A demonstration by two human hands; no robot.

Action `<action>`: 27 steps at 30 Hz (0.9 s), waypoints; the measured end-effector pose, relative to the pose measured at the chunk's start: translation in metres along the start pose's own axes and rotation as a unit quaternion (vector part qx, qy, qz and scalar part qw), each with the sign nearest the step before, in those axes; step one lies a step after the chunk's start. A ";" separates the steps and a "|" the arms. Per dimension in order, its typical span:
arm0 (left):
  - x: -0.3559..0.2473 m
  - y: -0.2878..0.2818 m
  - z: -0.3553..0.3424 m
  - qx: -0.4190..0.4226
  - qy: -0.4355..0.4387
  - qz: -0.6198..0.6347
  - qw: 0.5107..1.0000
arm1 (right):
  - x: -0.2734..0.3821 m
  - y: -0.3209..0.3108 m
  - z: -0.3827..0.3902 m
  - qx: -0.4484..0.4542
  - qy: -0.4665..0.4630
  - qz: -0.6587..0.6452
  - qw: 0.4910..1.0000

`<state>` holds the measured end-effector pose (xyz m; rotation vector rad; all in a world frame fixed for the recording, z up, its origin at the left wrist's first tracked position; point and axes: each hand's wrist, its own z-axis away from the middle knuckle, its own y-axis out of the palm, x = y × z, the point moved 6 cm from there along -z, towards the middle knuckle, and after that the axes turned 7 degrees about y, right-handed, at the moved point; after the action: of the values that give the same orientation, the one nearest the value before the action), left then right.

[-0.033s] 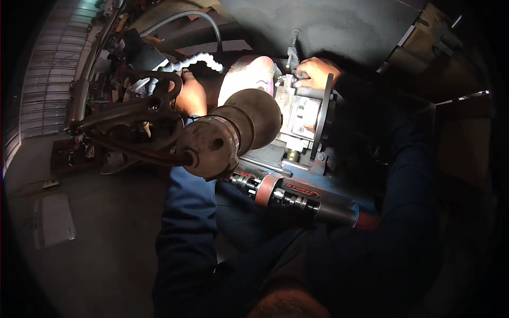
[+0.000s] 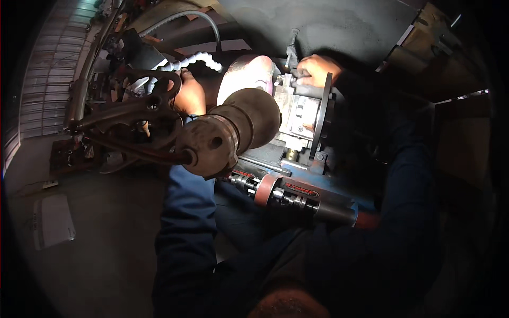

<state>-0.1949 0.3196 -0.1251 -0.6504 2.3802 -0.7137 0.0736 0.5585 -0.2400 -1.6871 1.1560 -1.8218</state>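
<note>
My right hand (image 2: 315, 70) is closed, its curled fingers at the far end of a metal tool slide (image 2: 298, 114) on the machine. What they grip there is too small to make out. Past the lamp, my left hand (image 2: 190, 94) reaches toward the back left, its fingers mostly hidden behind the lamp's arm. I cannot tell what it touches. Between the hands a rounded part (image 2: 246, 77) shines white under the light. A dark disc-shaped plate (image 2: 322, 116) stands on edge just right of the slide.
A brown work lamp (image 2: 233, 132) on a jointed arm (image 2: 127, 108) hangs in front. A white segmented hose (image 2: 196, 60) bends behind it. Along the machine's front runs a cylindrical bar with a red band (image 2: 266, 190). A paper sheet (image 2: 54, 221) lies at left.
The fingers of my right hand have shifted very slightly. Otherwise nothing visibly differs.
</note>
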 end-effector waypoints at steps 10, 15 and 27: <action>-0.019 -0.015 -0.001 0.088 -0.023 -0.078 0.993 | 0.025 -0.149 0.215 -0.177 0.201 0.249 0.931; -0.027 -0.015 0.000 0.119 -0.033 -0.062 0.990 | 0.079 -0.130 0.480 -0.427 0.496 0.177 0.734; 0.048 0.069 -0.053 0.068 0.030 -0.093 0.993 | 0.201 0.126 0.823 -0.275 0.870 -0.022 0.409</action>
<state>-0.2824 0.3607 -0.1483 -0.8079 2.3206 -0.9790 0.7890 0.0876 -0.2715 1.1812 2.3434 -3.1412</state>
